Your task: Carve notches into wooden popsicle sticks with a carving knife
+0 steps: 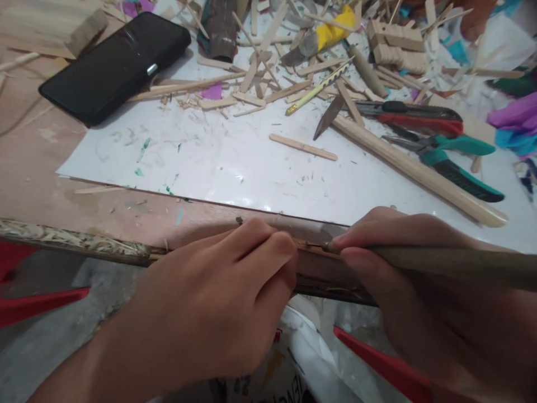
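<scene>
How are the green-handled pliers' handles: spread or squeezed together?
Spread apart: the pliers lie with their handles angled away from each other, and white paper shows between them.

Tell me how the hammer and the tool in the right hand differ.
The hammer lies loose on the white paper; the tool is gripped in the right hand. The hammer's handle is pale and slants across the view, while the tool's is darker, grey-brown and nearly level. Both have long handles.
</scene>
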`<state>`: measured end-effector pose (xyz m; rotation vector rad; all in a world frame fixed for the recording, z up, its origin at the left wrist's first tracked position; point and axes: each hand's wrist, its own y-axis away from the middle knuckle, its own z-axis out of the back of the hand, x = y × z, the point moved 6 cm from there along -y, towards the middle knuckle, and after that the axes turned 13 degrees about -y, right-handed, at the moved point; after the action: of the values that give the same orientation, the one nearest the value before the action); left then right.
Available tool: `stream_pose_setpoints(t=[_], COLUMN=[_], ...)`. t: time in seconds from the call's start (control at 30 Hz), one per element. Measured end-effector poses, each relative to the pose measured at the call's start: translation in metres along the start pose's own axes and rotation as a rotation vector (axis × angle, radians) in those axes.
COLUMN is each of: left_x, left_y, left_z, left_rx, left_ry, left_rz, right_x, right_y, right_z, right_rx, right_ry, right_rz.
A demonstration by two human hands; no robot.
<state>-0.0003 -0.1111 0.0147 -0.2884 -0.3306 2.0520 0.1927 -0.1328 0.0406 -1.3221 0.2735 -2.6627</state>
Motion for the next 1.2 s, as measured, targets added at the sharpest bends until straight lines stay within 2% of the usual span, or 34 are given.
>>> stream_pose_setpoints(t=[0.07, 0.17, 0.33, 0.53, 0.73, 0.93, 1.1, 1.2], left_x=[0.0, 0.0, 0.0, -0.003, -0.002, -0.001, -0.001, -0.002], left_y=[-0.001, -0.001, 0.0, -0.001, 0.003, 0.005, 0.003, 0.003], left_z=[0.0, -0.001, -0.001, 0.001, -0.001, -0.003, -0.002, -0.002], left_rx=[0.002, -0.005, -0.04, -0.089, -0.058, -0.035, -0.033, -0.024], left_ry=[-0.015, -0.028, -0.081, -0.1, -0.087, -0.078, -0.066, -0.04], left_rz=[-0.01, -0.03, -0.081, -0.101, -0.078, -0.072, -0.066, -0.06], right_x=[0.003, 0.003, 0.006, 0.007, -0.005, -0.002, 0.003, 0.003], right_y=[-0.001, -0.004, -0.006, -0.006, 0.001, 0.001, -0.005, -0.003], right_z=[-0.002, -0.003, -0.006, -0.007, 0.011, 0.007, -0.001, -0.001], right_rx=[0.032, 0.019, -0.008, 0.0, -0.231, -0.153, -0.033, -0.028], right_ry=[0.064, 0.114, 0.062, -0.007, -0.219, -0.086, -0.06, -0.037], right_rz=[0.061, 0.064, 0.128, 0.13, -0.025, 0.015, 0.064, 0.075])
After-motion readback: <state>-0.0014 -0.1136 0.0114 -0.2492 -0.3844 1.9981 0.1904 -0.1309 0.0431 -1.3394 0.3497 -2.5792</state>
